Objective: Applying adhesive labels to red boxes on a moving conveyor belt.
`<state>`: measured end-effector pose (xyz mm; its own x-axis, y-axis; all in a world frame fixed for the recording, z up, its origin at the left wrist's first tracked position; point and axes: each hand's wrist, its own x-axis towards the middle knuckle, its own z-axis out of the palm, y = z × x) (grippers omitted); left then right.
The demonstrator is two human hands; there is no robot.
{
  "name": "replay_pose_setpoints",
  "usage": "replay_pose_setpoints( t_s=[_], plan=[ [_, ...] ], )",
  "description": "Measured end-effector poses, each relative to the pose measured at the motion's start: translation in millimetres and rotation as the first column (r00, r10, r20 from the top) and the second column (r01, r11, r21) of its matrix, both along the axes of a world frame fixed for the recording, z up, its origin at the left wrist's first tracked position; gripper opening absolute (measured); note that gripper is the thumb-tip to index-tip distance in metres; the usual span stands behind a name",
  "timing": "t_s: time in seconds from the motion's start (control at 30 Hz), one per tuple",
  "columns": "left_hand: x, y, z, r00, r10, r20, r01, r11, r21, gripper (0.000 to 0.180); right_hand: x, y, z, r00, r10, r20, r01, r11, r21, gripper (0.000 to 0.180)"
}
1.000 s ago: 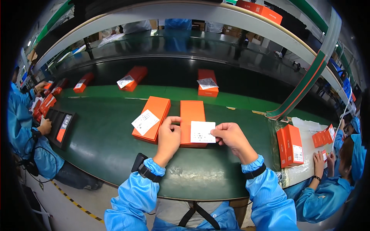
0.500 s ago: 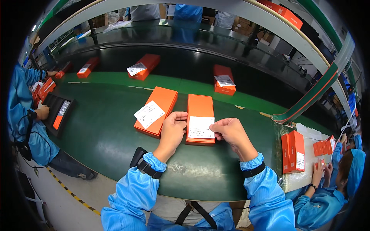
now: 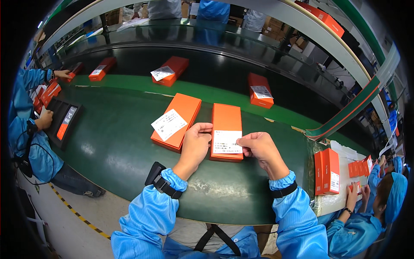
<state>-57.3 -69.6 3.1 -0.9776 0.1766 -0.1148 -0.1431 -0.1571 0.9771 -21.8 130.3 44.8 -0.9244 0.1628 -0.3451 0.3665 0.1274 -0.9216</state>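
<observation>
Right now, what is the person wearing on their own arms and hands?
Both arms are in bright blue sleeves with gathered elastic cuffs. A black strap circles each wrist, the left one carrying a bulkier black block. The left hand and right hand are bare, without gloves.

both hands press white label onto orange box.

Orange box, flat, white label at near end. Second orange box just left, white label askew on top. Third box beyond-right, labelled.
</observation>
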Motion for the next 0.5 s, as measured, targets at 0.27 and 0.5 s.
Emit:
replay_pose_setpoints(
  t_s=[0.27, 0.5],
  plan=[
    [-1.0, -0.9, 2.6, 1.000, -0.005, 0.015, 0.005, 1.000, 0.013, 0.032, -3.0, 0.0, -0.6, 1.000, 0.006, -0.004, -0.006, 1.000, 0.002, 0.014],
    [-3.0, -1.0, -1.7, 0.976, -0.112, -0.185, 0.073, 0.976, -0.206, 0.052, -2.2, -9.1, 8.1, 0.986, 0.143, -0.082, -0.072, 0.822, 0.566, 0.029]
  ],
)
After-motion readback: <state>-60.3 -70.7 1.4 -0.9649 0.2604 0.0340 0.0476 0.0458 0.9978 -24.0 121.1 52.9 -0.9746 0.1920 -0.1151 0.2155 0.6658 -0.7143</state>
